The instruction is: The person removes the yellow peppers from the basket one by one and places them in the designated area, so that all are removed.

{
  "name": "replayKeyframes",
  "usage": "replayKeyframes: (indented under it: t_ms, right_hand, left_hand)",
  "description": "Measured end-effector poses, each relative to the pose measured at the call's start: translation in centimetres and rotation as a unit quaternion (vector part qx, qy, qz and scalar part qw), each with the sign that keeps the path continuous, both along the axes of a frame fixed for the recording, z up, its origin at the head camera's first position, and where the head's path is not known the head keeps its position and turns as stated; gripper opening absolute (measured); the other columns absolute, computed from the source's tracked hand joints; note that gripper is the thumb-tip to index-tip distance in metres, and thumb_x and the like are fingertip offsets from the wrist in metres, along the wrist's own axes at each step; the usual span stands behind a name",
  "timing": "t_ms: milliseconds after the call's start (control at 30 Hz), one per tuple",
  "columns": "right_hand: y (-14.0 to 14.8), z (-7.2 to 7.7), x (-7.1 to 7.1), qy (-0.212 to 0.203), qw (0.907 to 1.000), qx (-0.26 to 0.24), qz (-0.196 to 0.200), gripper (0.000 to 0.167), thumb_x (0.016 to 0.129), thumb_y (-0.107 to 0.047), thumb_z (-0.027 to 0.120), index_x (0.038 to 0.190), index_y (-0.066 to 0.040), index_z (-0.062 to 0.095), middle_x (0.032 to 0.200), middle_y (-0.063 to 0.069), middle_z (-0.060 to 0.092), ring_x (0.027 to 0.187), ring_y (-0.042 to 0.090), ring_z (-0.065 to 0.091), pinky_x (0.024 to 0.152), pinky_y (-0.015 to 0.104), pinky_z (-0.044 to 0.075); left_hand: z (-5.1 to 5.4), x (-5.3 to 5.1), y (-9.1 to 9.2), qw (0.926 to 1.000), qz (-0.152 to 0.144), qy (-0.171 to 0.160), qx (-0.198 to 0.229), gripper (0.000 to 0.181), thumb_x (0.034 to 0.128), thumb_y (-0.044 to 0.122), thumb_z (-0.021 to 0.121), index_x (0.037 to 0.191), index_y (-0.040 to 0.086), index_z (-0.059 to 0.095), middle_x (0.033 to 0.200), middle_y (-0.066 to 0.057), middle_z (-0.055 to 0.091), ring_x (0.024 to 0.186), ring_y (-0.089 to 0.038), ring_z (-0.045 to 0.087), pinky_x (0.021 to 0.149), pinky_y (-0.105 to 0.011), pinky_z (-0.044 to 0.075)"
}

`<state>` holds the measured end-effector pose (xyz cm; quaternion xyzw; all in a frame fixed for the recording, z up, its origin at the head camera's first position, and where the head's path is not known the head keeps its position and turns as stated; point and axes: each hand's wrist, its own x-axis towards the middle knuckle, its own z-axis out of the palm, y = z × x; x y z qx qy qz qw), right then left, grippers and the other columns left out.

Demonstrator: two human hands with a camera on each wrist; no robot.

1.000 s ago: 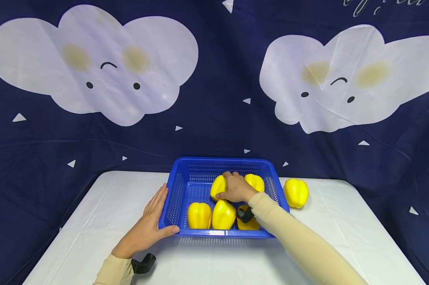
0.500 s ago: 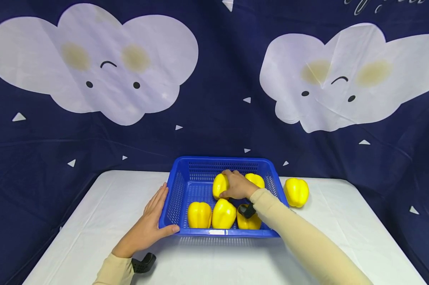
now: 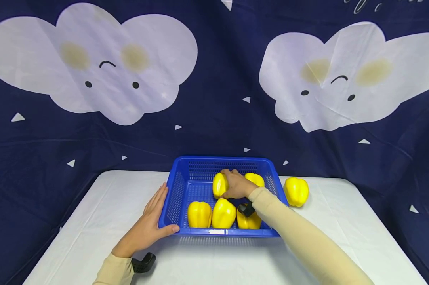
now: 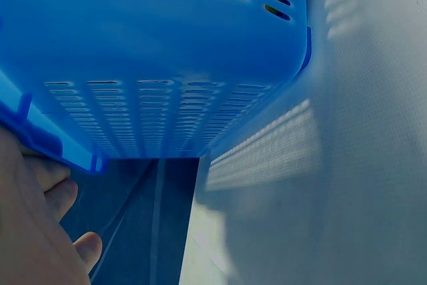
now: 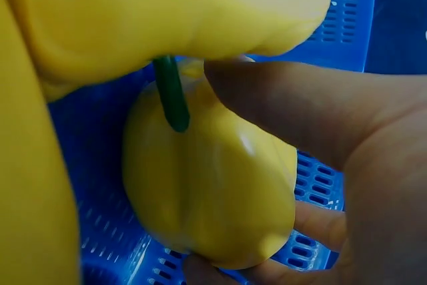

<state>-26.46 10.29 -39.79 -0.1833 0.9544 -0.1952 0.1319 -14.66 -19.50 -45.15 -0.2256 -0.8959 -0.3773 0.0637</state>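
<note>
- The table (image 3: 118, 202) bore the basket (image 3: 243, 232).
- The left hand (image 3: 149, 225) braced the basket's side, fingers straight; light, steady pressure suited it.
- The right hand (image 3: 237, 186) had its grip clamped on one pepper (image 3: 219, 186).
- That pepper was inside, behind the front peppers (image 3: 199, 215); gentle handling seemed best.

"How do the peppers (image 3: 199, 215) look?"
"Like smooth plastic, glossy enough to throw bright highlights. The stem (image 5: 172, 95) looks smooth too."
"And the basket (image 3: 219, 158)?"
"Plastic as well, with a shiny rim."
"The table (image 3: 357, 225)?"
"Its cover (image 4: 380, 131) looks like cloth, matt, with a fine weave and soft creases."
"The backdrop (image 3: 228, 59)?"
"Creased cloth, mostly matt, with a faint sheen on the clouds (image 3: 157, 51)."
"The sleeves (image 3: 303, 239)?"
"Matt cloth."
</note>
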Motion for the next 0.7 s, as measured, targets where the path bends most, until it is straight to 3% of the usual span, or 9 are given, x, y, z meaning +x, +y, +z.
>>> replayKeyframes:
  t_ms: [433, 700]
  right_hand:
    - [-0.41, -0.41, 0.07, 0.011, 0.9998, 0.013, -0.011, 0.087, 0.082, -0.02, 0.084, 0.151, -0.004, 0.034, 0.134, 0.025, 0.047, 0.117, 0.038, 0.053, 0.098, 0.05, 0.049]
    - [-0.64, -0.38, 0.31, 0.022, 0.9995, 0.02, -0.014, 0.086, 0.081, -0.02, 0.085, 0.149, -0.003, 0.035, 0.132, 0.026, 0.049, 0.116, 0.039, 0.053, 0.1, 0.05, 0.048]
  left_hand:
    - [0.02, 0.12, 0.03, 1.0, -0.003, -0.003, 0.006, 0.11, 0.0833, 0.031, 0.08, 0.161, 0.001, 0.008, 0.169, -0.012, -0.002, 0.152, -0.04, 0.002, 0.114, -0.07, 0.009]
    - [-0.04, 0.06, -0.01, 1.0, -0.003, 0.004, 0.002, 0.11, 0.0837, 0.032, 0.08, 0.161, 0.001, 0.007, 0.168, -0.018, 0.0, 0.152, -0.043, 0.003, 0.113, -0.072, 0.01]
